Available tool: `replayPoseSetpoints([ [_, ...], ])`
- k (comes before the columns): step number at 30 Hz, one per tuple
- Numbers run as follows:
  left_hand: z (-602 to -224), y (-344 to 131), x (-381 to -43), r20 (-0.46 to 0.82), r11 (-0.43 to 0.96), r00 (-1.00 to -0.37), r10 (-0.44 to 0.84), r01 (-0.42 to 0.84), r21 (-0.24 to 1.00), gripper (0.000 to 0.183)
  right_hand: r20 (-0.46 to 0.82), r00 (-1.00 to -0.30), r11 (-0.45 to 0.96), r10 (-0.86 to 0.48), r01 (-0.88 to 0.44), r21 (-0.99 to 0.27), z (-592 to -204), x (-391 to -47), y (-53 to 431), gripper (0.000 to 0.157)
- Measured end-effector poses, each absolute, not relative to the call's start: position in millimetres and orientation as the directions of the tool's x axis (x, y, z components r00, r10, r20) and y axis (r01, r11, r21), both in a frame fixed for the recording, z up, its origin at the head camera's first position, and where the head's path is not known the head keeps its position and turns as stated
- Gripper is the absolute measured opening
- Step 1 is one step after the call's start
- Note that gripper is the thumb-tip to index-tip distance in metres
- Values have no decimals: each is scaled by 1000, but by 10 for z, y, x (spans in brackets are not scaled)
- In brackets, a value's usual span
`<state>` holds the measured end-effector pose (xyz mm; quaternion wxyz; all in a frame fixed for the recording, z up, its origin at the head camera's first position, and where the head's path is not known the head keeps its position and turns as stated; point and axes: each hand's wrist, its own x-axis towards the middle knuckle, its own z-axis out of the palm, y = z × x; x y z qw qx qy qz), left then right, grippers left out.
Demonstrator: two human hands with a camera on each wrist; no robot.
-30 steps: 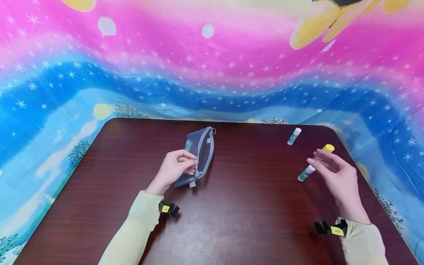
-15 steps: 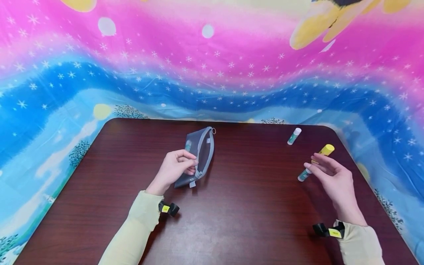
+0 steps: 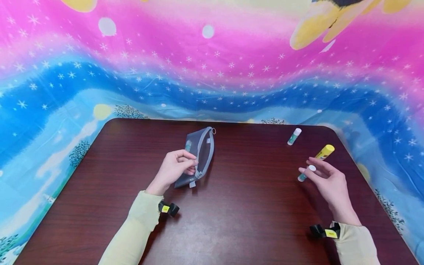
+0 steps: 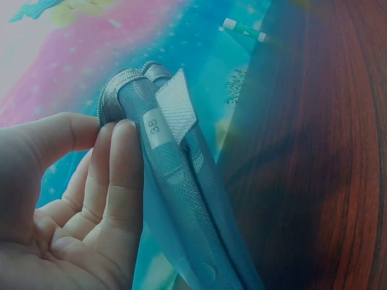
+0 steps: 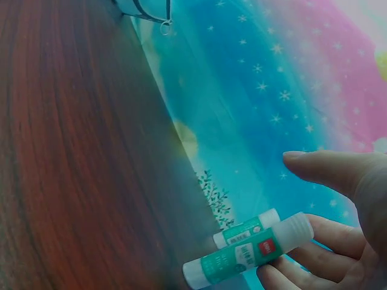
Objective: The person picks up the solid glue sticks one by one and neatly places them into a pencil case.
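Note:
My left hand (image 3: 175, 165) pinches the zippered rim of a grey mesh pouch (image 3: 190, 180), whose mouth gapes to the right. Thumb and fingertips meet on the zipper edge (image 4: 118, 90) in the left wrist view. Through the mesh a green-and-white item (image 3: 188, 145) shows dimly. At the right, my right hand (image 3: 332, 186) hovers around a green glue stick (image 3: 301, 177) with a white cap, standing upright. Its thumb (image 5: 326, 172) is apart from that stick; the other fingers lie behind it, and contact cannot be made out. A yellow-capped glue stick (image 3: 326, 150) stands just beyond the fingers.
Another green-and-white glue stick (image 3: 293, 137) stands farther back at the right. The dark wooden table (image 3: 232, 213) has rounded far corners. A printed pink and blue cloth (image 3: 212, 73) hangs behind it and along both sides.
My right hand has shifted slightly left and toward me, its thumb passing to the left side of the near glue stick. The left hand and pouch have stayed put.

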<state>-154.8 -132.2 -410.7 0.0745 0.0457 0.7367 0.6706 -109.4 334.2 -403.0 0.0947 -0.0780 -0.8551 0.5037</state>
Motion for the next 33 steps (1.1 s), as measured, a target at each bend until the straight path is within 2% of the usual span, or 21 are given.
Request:
replayPoseSetpoints([
  [14, -4090, -1312, -1536, -47, 84, -985, 165, -33, 996, 15, 8, -976, 504, 218, 105, -858, -4199, -1127, 3428, 68],
  [24, -4101, -1313, -1541, -55, 94, -985, 162, -40, 995, 15, 9, -980, 515, 201, 98, -852, -4303, -1167, 3458, 60],
  [33, -4094, -1312, -1547, -63, 93, -985, 161, -48, 995, 15, -16, -981, 523, 195, 117, -844, -4336, -1169, 3495, 58],
])
